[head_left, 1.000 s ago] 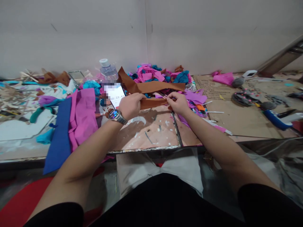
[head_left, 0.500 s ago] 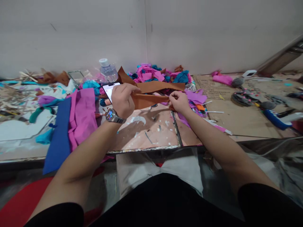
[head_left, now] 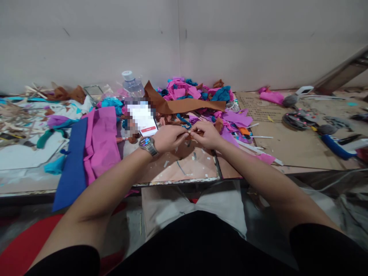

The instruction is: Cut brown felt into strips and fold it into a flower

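Observation:
Above the front middle of the table, my left hand (head_left: pixel 170 137) and my right hand (head_left: pixel 207 135) meet fingertip to fingertip. Both are closed in a pinch on a gathered strip of brown crepe paper (head_left: pixel 219 124), which shows beside my right fingers and is mostly hidden by them. Another long brown crepe paper strip (head_left: pixel 195 105) lies just behind the hands. A lit phone (head_left: pixel 147 119) rests beyond my left wrist, partly pixelated. Purple paper scraps (head_left: pixel 236 117) lie near my right hand.
Pink crepe paper (head_left: pixel 103 134) and a blue sheet (head_left: pixel 70 165) hang over the table edge at left. A bottle (head_left: pixel 132 85) stands behind the phone. Crumpled pink and teal paper (head_left: pixel 184 90) is heaped by the wall. Cardboard (head_left: pixel 287 142) with a pin cushion (head_left: pixel 299 119) lies at right.
My hands were apart with the brown strip stretched between them. My left hand has moved right and down, my right hand slightly left and down, and the strip is now bunched. More of the phone shows.

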`<action>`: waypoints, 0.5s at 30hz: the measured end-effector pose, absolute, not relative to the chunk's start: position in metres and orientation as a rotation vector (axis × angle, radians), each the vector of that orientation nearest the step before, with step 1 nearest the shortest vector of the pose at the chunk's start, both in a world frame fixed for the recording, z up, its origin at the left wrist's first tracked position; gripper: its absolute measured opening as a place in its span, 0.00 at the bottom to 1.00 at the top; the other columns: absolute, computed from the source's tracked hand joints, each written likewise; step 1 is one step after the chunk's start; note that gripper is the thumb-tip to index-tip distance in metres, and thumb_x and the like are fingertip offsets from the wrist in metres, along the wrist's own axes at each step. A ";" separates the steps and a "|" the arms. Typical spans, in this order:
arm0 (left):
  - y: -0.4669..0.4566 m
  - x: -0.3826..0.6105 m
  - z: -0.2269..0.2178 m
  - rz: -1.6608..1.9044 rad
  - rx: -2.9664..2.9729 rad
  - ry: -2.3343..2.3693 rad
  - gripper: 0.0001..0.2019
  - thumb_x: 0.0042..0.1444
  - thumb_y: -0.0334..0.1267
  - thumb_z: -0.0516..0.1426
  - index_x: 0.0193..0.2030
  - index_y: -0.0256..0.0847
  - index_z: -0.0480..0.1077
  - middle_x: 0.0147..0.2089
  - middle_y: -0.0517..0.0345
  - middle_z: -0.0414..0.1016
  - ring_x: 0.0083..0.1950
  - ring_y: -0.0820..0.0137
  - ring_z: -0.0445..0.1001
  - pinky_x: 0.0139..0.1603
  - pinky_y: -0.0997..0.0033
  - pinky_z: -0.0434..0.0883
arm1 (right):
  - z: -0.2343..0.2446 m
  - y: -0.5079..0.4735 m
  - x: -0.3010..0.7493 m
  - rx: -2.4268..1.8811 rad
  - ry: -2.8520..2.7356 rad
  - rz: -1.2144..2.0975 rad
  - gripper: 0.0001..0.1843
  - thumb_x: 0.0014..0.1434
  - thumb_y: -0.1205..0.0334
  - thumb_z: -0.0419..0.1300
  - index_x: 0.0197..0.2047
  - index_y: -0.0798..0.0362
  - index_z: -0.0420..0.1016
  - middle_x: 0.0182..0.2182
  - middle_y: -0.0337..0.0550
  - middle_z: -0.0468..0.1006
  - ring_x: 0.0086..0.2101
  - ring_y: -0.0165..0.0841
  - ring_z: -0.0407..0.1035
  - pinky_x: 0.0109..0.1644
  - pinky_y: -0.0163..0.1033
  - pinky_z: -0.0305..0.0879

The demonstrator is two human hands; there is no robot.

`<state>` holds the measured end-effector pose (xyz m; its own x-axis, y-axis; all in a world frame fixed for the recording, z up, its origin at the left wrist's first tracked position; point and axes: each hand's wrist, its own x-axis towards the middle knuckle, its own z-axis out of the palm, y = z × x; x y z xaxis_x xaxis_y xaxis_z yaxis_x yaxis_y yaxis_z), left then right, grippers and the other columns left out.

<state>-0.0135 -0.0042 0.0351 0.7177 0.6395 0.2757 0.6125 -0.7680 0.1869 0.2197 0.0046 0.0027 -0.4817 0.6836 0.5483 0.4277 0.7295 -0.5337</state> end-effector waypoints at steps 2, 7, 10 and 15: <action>-0.006 -0.012 0.034 0.516 2.778 1.015 0.19 0.72 0.46 0.47 0.44 0.41 0.77 0.40 0.53 0.82 0.39 0.64 0.77 0.38 0.67 0.63 | 0.001 0.004 0.219 -0.818 -2.167 0.410 0.06 0.63 0.60 0.61 0.35 0.51 0.76 0.32 0.43 0.80 0.35 0.37 0.73 0.44 0.43 0.64; -0.007 -0.009 0.035 0.526 2.673 0.997 0.15 0.70 0.44 0.51 0.42 0.40 0.77 0.39 0.54 0.82 0.37 0.67 0.77 0.40 0.69 0.64 | 0.000 0.003 0.215 -0.802 -2.196 0.399 0.06 0.63 0.61 0.60 0.34 0.51 0.74 0.32 0.43 0.79 0.34 0.37 0.71 0.44 0.43 0.63; -0.009 -0.008 0.038 0.500 2.651 1.043 0.15 0.69 0.45 0.52 0.38 0.40 0.77 0.35 0.54 0.80 0.33 0.68 0.74 0.37 0.69 0.62 | 0.000 0.001 0.213 -0.796 -2.213 0.397 0.05 0.62 0.63 0.60 0.33 0.51 0.73 0.30 0.42 0.77 0.33 0.36 0.69 0.43 0.42 0.62; -0.011 -0.010 0.044 0.447 2.551 1.003 0.16 0.69 0.46 0.53 0.36 0.39 0.76 0.31 0.58 0.77 0.30 0.71 0.70 0.35 0.70 0.60 | -0.002 0.000 0.213 -0.790 -2.230 0.390 0.05 0.62 0.63 0.60 0.33 0.51 0.72 0.30 0.41 0.76 0.34 0.36 0.69 0.44 0.42 0.61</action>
<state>-0.0098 -0.0114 0.0440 0.6976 0.6989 0.1576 0.5841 -0.6822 0.4399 0.2126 0.0003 -0.0018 -0.5472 0.6424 0.5366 0.4219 0.7654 -0.4860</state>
